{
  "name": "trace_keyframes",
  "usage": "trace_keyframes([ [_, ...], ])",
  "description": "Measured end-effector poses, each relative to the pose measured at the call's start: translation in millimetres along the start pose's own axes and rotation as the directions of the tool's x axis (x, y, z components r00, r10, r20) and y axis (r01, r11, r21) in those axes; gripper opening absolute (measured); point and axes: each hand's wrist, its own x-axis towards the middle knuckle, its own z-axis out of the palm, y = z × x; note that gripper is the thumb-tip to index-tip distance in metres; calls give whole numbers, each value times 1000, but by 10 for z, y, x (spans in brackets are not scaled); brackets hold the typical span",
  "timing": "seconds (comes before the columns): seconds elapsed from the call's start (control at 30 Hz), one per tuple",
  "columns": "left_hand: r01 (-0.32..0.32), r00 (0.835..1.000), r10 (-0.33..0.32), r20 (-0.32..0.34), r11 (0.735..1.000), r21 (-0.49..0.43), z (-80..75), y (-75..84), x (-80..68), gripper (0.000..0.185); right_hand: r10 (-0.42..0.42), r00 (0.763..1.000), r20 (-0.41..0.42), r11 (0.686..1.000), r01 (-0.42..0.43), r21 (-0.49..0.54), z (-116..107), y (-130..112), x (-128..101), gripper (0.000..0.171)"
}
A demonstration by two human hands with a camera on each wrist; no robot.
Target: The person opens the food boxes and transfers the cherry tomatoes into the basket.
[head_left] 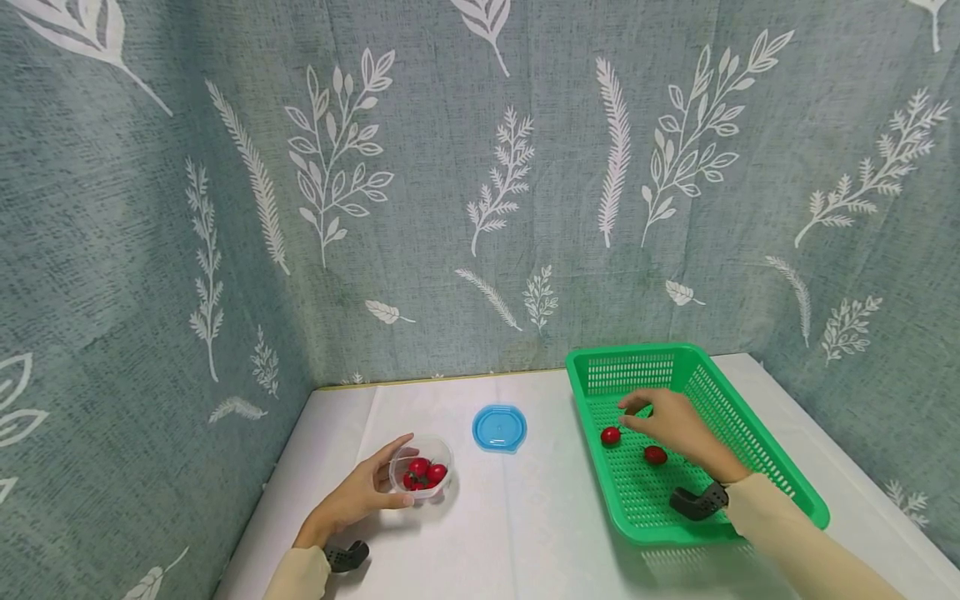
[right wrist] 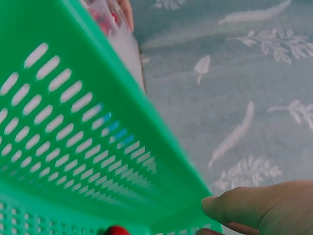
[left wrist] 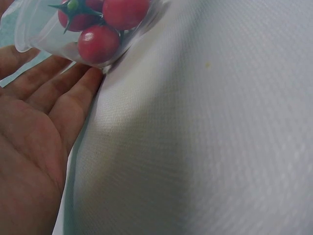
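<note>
Nearest: cream right sleeve (head_left: 795, 533) and cream left sleeve (head_left: 298, 575), black wrist device (head_left: 347, 556) at the left cuff. Left hand (head_left: 363, 492) curves round a clear container (head_left: 431, 446): thumb on near side, fingers on left and far side. Red tomatoes (head_left: 420, 468) inside, green stems visible. Grip firmness: can't tell.

Green basket (head_left: 667, 535) off to the right, on the same white tablecloth (head_left: 465, 542). Near tomato (head_left: 656, 455) in it, slightly oval, longer side to side, lying on the person's side of the right hand (head_left: 671, 423). That hand is over the basket, thumb and forefinger bent with a gap between, nothing seen pinched.

Key relation, my read: left tomato (head_left: 611, 436) in the basket, just left of the right fingertips and a bit toward the person. Nearly round, no clear long axis. Right hand far closer; left well apart. Fingertip height above it: can't tell.

Farther: blue lid (head_left: 499, 428), between container and basket. Back: leaf-print curtain (head_left: 427, 250).
</note>
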Motion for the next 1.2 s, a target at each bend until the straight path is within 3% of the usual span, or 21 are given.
trace_keyframes([
  [0.37,9,1000,-9,3,1000,-7,0,-6,-5,100,-57,997,47,995,53,88,225,-369,149,22],
  [0.53,-16,1000,17,18,1000,-26,-6,-31,12,100,-72,997,40,993,68,95,332,-485,232,19],
  [0.83,11,1000,-11,-18,999,36,-4,-2,10,102,-124,990,62,984,115,134,477,-723,341,15],
  [1.2,-4,1000,5,-13,1000,20,4,-13,2,102,-195,975,108,973,178,147,751,-1036,456,16],
])
